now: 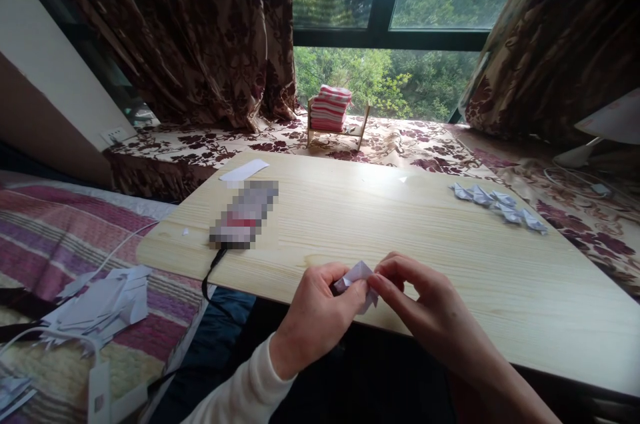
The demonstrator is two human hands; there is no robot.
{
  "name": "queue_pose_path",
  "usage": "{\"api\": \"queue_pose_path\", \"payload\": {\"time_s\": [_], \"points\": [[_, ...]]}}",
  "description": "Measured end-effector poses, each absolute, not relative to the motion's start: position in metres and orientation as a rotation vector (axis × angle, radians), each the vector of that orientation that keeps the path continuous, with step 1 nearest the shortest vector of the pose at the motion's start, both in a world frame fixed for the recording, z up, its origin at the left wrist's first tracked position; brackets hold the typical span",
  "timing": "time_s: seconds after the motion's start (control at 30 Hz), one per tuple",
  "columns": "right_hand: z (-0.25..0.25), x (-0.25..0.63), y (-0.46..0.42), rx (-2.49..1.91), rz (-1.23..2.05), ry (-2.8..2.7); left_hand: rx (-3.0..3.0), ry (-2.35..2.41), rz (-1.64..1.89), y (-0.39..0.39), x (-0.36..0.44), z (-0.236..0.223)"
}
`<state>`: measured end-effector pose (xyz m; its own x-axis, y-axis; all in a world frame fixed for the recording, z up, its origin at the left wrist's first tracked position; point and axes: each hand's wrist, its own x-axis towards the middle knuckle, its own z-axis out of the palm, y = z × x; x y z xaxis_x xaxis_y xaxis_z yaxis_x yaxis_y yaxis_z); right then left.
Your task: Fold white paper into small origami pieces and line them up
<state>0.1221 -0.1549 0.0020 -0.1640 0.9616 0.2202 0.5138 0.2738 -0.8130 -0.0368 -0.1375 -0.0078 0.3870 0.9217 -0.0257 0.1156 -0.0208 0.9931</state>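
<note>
A small piece of folded white paper (358, 272) is held between both hands over the table's near edge. My left hand (320, 311) pinches it from the left, with the thumb pressed on its front. From the right, my right hand (423, 297) grips its edge between thumb and forefinger. Part of the paper is hidden behind the fingers. Several small folded paper pieces (510, 213) lie in a cluster at the table's far right.
The pale wooden table (370, 217) bears a blurred-out device (245, 214) with a black cable and a white paper strip (244, 171). On the bed at left lie loose paper sheets (110, 304) and a white power strip (99, 391). Folded striped cloths (330, 109) sit on a small rack by the window.
</note>
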Motion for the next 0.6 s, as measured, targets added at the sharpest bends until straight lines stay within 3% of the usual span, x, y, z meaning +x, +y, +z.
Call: {"api": "queue_pose_path", "payload": {"time_s": [0.3,0.6], "points": [[-0.013,0.118,-0.157,-1.322,1.113,-1.617,1.577,1.027,0.888,-0.142,-0.036,-0.011],[-0.009,0.123,-0.164,-1.401,1.037,-1.677,1.419,1.103,0.928,-0.14,-0.035,-0.008]]}}
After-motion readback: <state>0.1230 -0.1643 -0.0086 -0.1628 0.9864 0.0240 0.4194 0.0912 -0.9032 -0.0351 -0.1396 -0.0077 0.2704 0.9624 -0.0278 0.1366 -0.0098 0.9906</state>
